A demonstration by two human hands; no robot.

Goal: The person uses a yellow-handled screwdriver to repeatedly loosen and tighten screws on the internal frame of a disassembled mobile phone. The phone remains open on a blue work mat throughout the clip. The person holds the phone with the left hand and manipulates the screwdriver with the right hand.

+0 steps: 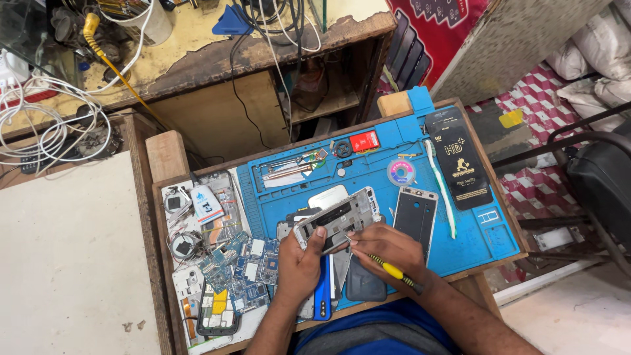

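My left hand (301,260) grips the near end of an opened silver phone body (338,217), tilted over the blue work mat (473,227). My right hand (388,248) holds a small screwdriver with a yellow and black handle (394,270); its tip touches the phone body near my left thumb. Under my hands lie a blue phone (322,299) and a dark back cover (365,286).
A loose phone frame (415,213), a white toothbrush (442,187), a tape roll (401,172) and a black packet (460,161) lie on the mat. Circuit boards (246,266) and phone parts crowd the left tray. White cables (46,125) sit at far left.
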